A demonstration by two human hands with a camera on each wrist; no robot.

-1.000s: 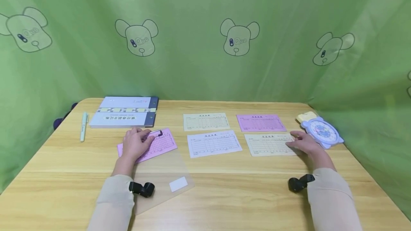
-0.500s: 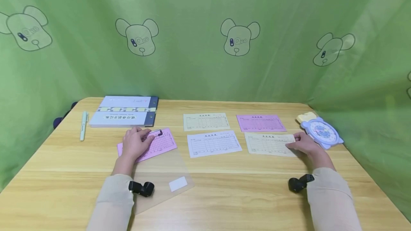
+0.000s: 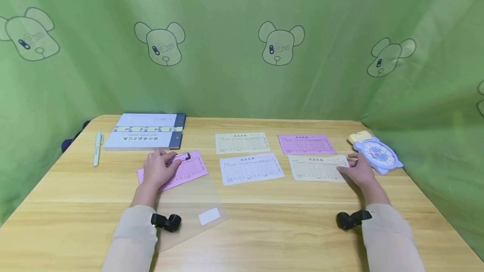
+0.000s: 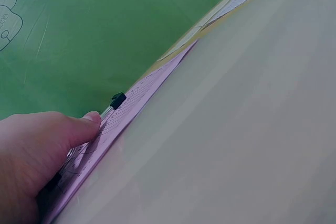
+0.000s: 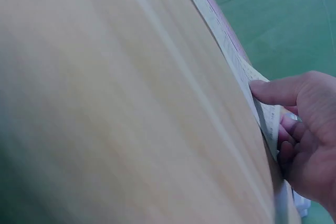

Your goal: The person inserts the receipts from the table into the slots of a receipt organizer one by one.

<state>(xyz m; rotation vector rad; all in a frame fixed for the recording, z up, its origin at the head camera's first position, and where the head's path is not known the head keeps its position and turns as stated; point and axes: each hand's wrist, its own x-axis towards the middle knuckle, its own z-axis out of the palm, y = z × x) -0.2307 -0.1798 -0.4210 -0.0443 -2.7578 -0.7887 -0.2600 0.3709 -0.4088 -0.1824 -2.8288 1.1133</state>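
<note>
The left hand (image 3: 158,170) grips the metal clip (image 3: 182,157) at the upper edge of a clear folder (image 3: 193,205), over a pink slip (image 3: 193,167). In the left wrist view its thumb lies along the clip (image 4: 107,113), whose black end shows. At the right, the right hand (image 3: 360,172) pinches the right end of a pale yellow-green slip (image 3: 315,169). The right wrist view shows the thumb on top of the slip (image 5: 269,124) and curled fingers beneath its lifted edge.
Beside the yellow-green slip lie a white slip (image 3: 251,169), another pale slip (image 3: 242,143) and a pink one (image 3: 306,144). A ledger book (image 3: 143,132) and a pen (image 3: 98,149) are at the back left. Near the right edge are a blue toy clock (image 3: 380,154) and a yellow block (image 3: 359,137).
The right hand has taken hold of the yellow-green slip's right end, and that end has risen and shifted slightly. The left hand stays in place on the clip.
</note>
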